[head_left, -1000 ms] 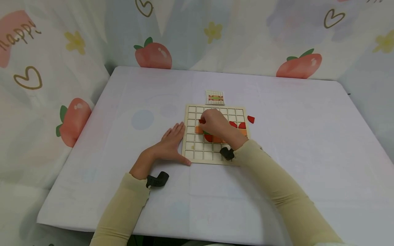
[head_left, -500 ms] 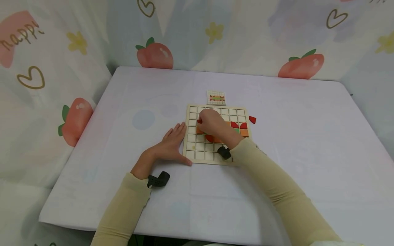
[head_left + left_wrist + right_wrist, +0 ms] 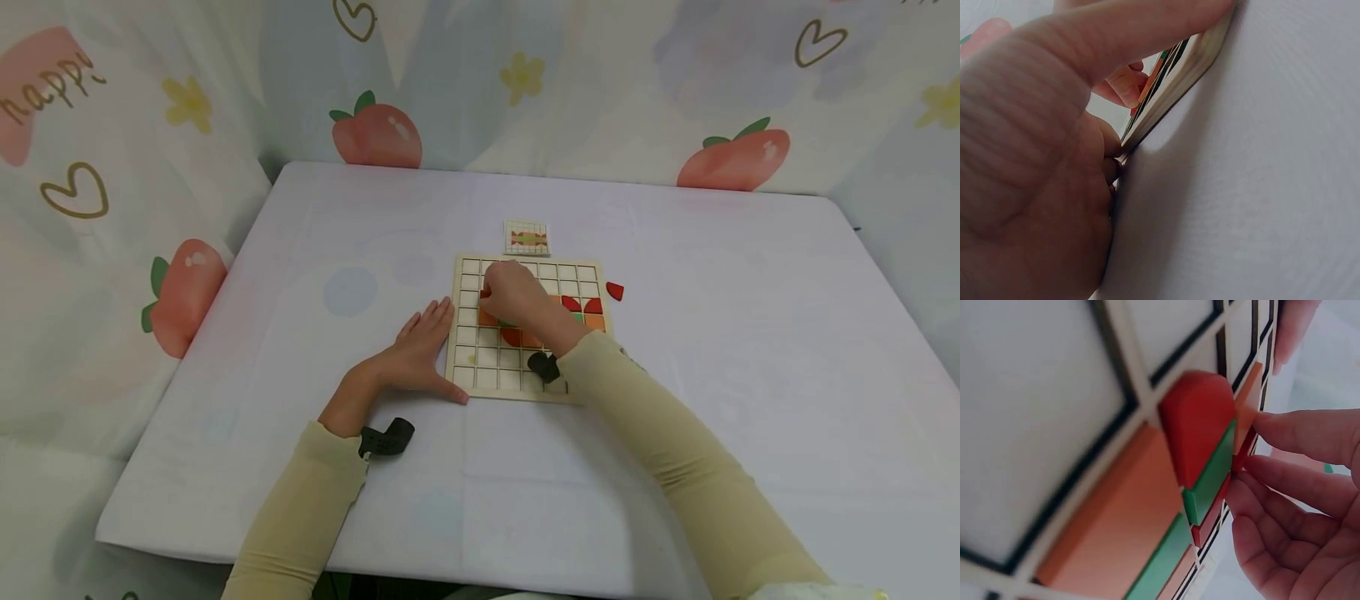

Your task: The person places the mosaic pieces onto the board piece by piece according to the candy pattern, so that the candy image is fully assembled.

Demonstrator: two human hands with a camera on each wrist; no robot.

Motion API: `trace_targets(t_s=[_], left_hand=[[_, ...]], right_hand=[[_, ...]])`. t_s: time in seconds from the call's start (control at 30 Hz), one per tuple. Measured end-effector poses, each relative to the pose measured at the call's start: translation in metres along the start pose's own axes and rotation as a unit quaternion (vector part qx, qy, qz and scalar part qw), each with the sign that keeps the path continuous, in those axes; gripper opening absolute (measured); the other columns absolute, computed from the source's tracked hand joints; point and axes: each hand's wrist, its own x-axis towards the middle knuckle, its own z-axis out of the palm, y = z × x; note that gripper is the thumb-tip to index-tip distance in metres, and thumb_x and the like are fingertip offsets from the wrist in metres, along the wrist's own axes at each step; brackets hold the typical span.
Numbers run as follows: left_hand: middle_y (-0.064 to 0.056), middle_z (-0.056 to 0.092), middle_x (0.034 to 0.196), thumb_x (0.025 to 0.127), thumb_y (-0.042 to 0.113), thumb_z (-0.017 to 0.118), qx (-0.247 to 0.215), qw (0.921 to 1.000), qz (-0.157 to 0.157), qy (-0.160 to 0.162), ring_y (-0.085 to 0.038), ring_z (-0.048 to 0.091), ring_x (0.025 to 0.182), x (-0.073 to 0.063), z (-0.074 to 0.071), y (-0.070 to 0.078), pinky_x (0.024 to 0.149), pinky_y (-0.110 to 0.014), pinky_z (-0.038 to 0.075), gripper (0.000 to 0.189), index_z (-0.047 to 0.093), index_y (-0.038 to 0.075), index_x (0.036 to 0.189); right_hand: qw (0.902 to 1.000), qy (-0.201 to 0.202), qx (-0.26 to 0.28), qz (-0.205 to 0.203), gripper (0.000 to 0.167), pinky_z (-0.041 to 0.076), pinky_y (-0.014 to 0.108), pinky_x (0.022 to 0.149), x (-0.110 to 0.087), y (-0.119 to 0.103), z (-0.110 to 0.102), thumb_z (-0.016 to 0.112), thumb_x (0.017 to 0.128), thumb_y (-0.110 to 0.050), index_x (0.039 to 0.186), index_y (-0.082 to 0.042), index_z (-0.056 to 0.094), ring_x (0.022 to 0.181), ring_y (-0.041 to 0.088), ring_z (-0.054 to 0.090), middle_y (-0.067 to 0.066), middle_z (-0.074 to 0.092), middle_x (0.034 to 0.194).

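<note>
My right hand (image 3: 519, 293) reaches over the left part of a wooden grid board (image 3: 517, 397). In the right wrist view its thumb and fingertips pinch a small red tile (image 3: 1245, 450), low at the board's surface beside an orange tile (image 3: 1248, 403). Next to it lie a rounded red tile (image 3: 1197, 425) and a green tile (image 3: 1211, 476). My left hand (image 3: 412, 358) rests along the board's left edge, fingers spread, thumb at the near left corner. In the left wrist view its thumb crosses above the board's side (image 3: 1175, 87). Part of the pattern is hidden under my right hand.
A loose red tile (image 3: 615, 292) with one curved side lies right of the board. Behind the board is a small pattern card (image 3: 527, 239). More red, green and orange tiles (image 3: 594, 322) fill cells at the board's right. A patterned curtain (image 3: 592, 92) hangs behind the white-covered table (image 3: 720, 283).
My right hand has shifted slightly left over the board with the red tile, then stayed nearly still. My left hand keeps its place at the edge. The head view has shifted a little.
</note>
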Motion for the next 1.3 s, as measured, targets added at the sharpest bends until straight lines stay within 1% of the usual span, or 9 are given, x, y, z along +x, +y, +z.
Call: trace_targets(t_s=[0.1, 0.2, 0.4, 0.8, 0.97, 1.0, 1.2, 1.23, 1.3], left_hand=[[-0.008, -0.012, 0.152, 0.064, 0.061, 0.073, 0.000, 1.0000, -0.001, -0.001, -0.018, -0.016, 0.136, 0.000, 0.000, 0.000, 0.107, -0.038, -0.007, 0.128, -0.008, 0.003, 0.146], [-0.008, -0.011, 0.152, 0.064, 0.061, 0.073, -0.001, 1.0000, -0.001, 0.000, -0.017, -0.016, 0.136, 0.000, 0.000, 0.000, 0.107, -0.038, -0.007, 0.128, -0.007, 0.003, 0.146], [-0.008, -0.011, 0.152, 0.064, 0.060, 0.073, -0.006, 1.0000, 0.002, 0.000, -0.018, -0.016, 0.136, 0.000, 0.001, 0.000, 0.107, -0.039, -0.007, 0.129, -0.008, 0.003, 0.146], [-0.008, -0.011, 0.152, 0.064, 0.060, 0.073, -0.007, 1.0000, 0.000, 0.003, -0.018, -0.016, 0.136, -0.001, 0.000, 0.000, 0.107, -0.038, -0.007, 0.128, -0.007, 0.003, 0.146], [-0.008, -0.011, 0.152, 0.064, 0.060, 0.074, -0.007, 1.0000, 0.000, 0.002, -0.018, -0.016, 0.136, -0.001, 0.000, 0.001, 0.107, -0.038, -0.007, 0.128, -0.007, 0.003, 0.146], [-0.008, -0.011, 0.152, 0.064, 0.060, 0.074, -0.007, 1.0000, 0.001, 0.001, -0.018, -0.016, 0.136, -0.001, 0.000, 0.001, 0.107, -0.038, -0.007, 0.129, -0.007, 0.003, 0.146], [-0.008, -0.011, 0.152, 0.064, 0.059, 0.074, -0.009, 0.9999, -0.004, -0.002, -0.018, -0.016, 0.136, -0.001, 0.000, 0.003, 0.107, -0.038, -0.007, 0.128, -0.008, 0.003, 0.146], [-0.008, -0.011, 0.152, 0.064, 0.059, 0.074, -0.010, 0.9999, -0.006, -0.003, -0.018, -0.016, 0.136, -0.001, 0.000, 0.003, 0.107, -0.038, -0.007, 0.128, -0.008, 0.004, 0.146], [-0.008, -0.011, 0.152, 0.064, 0.058, 0.075, -0.012, 0.9999, -0.010, -0.004, -0.018, -0.016, 0.136, -0.001, -0.001, 0.003, 0.107, -0.039, -0.007, 0.128, -0.008, 0.004, 0.146]], right_hand=[[1.0000, 0.001, 0.007, 0.001, 0.021, 0.038, 0.028, 0.053, 0.002, 0.001, -0.002, 0.064, 0.083, -0.010, 0.063, -0.004, 0.062, 0.052, 0.015, 0.043, 0.002, 0.052, 0.056], [0.9998, -0.001, 0.021, 0.006, 0.014, 0.045, 0.030, 0.061, 0.004, 0.001, -0.005, 0.068, 0.081, -0.013, 0.072, -0.002, 0.068, 0.062, 0.018, 0.053, 0.006, 0.062, 0.069], [0.9989, -0.015, 0.039, 0.021, 0.017, 0.048, 0.035, 0.070, 0.004, 0.002, -0.008, 0.070, 0.081, -0.016, 0.086, 0.001, 0.070, 0.077, 0.023, 0.059, 0.010, 0.065, 0.086], [0.9996, -0.008, 0.024, 0.014, 0.011, 0.049, 0.036, 0.075, 0.002, 0.000, -0.007, 0.067, 0.083, -0.010, 0.082, 0.001, 0.071, 0.080, 0.024, 0.060, 0.011, 0.065, 0.088], [0.9997, -0.006, 0.020, 0.016, 0.011, 0.048, 0.034, 0.071, 0.001, 0.000, -0.007, 0.068, 0.083, -0.011, 0.078, -0.001, 0.070, 0.073, 0.020, 0.058, 0.007, 0.064, 0.080], [0.9996, -0.006, 0.022, 0.016, 0.013, 0.048, 0.033, 0.069, 0.001, 0.001, -0.007, 0.068, 0.083, -0.011, 0.076, -0.001, 0.069, 0.068, 0.019, 0.055, 0.007, 0.062, 0.075], [0.9988, 0.001, 0.036, 0.033, 0.016, 0.048, 0.035, 0.072, -0.005, 0.008, -0.012, 0.066, 0.085, -0.014, 0.091, 0.001, 0.068, 0.075, 0.021, 0.057, 0.011, 0.064, 0.089], [0.9986, 0.001, 0.037, 0.037, 0.019, 0.048, 0.036, 0.074, -0.006, 0.009, -0.013, 0.066, 0.085, -0.014, 0.096, 0.001, 0.068, 0.081, 0.022, 0.058, 0.012, 0.065, 0.096], [0.9983, 0.002, 0.042, 0.040, 0.019, 0.048, 0.037, 0.075, -0.008, 0.012, -0.015, 0.065, 0.086, -0.013, 0.098, 0.001, 0.068, 0.082, 0.024, 0.058, 0.013, 0.065, 0.097]])
